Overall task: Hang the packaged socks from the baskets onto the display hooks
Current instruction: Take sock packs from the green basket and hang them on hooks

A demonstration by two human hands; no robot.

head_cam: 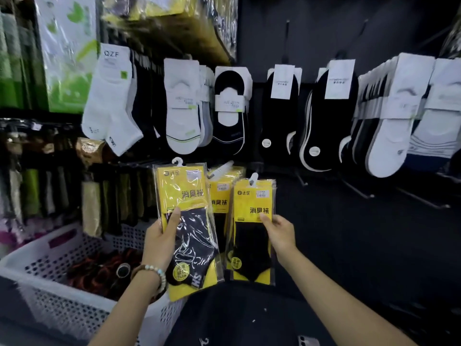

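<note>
**STATUS: TWO SOCK PACKS IN HAND, FACING DISPLAY WALL**

1. Left side. Your left hand grips the left sock pack. The thumb is pressed across the front film. The other fingers are behind the pack and not visible. The pack's long axis runs approx. vertical, with the top tipped slightly to your left. Its white hanger hook points up, the sock's toe end points down, and the printed face is toward you. The pack's lower part sits in front of the basket corner.

2. Right side. Your right hand grips the right sock pack. The thumb lies on the front at the lower edge of the yellow card, and the fingers are curled behind the pack's right edge. Long axis is vertical. The hanger tab points up and leans a little to the right. The printed face is toward you.

3. Between and behind the two is a third pack of the same yellow type. What supports it cannot be told.

4. Ref. items:
- A bead bracelet is on your left wrist.
- The basket is white and perforated. Its contents are dark and red, too blurred to ID.
- White and black hung socks fill the upper row.
- Metal display hooks stick out of the dark panel, well apart to the right of the right sock pack.
</note>
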